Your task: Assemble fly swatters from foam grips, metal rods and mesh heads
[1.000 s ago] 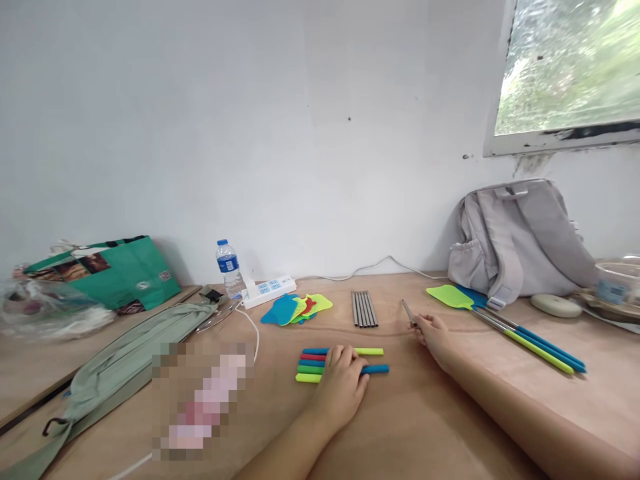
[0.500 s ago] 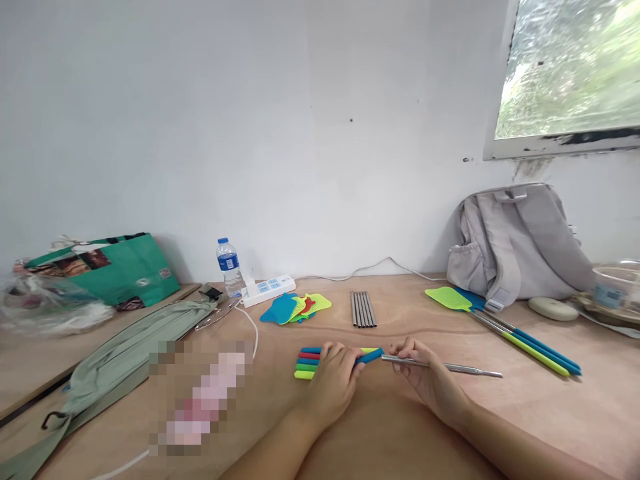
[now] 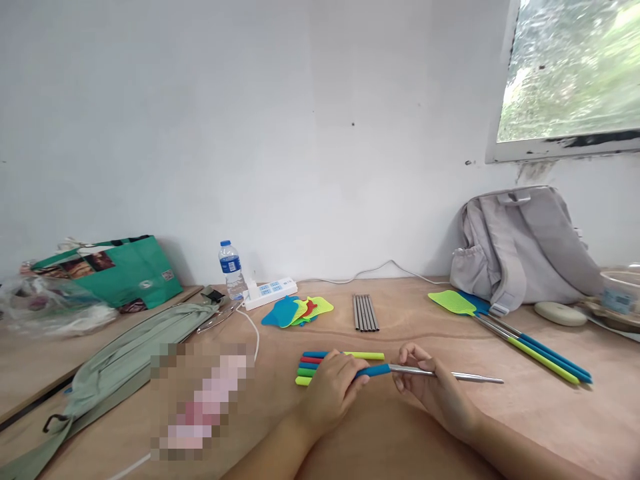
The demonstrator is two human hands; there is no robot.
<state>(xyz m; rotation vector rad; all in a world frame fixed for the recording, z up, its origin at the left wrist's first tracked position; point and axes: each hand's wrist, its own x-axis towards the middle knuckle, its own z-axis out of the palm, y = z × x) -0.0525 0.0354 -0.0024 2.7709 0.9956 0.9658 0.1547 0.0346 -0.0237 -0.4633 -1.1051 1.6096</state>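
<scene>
Low over the table, my left hand is closed around a blue fly swatter handle, which points right. My right hand pinches a thin metal rod between thumb and fingers. The rod's left end meets the open end of the blue handle, and the two lie nearly in line. Partly hidden under my left hand are several coloured handles, among them a yellow one and a green one. Beyond my hands lie a row of metal rods and a pile of coloured swatter heads.
Whole fly swatters lie at right, before a grey backpack. A white oval case sits beside it. A power strip and water bottle stand at back left, near a green bag and a grey-green cloth bag.
The rod's left end has come into line with the blue handle and now joins its open end. Before, it sat just beside that end. The view has shifted slightly.
</scene>
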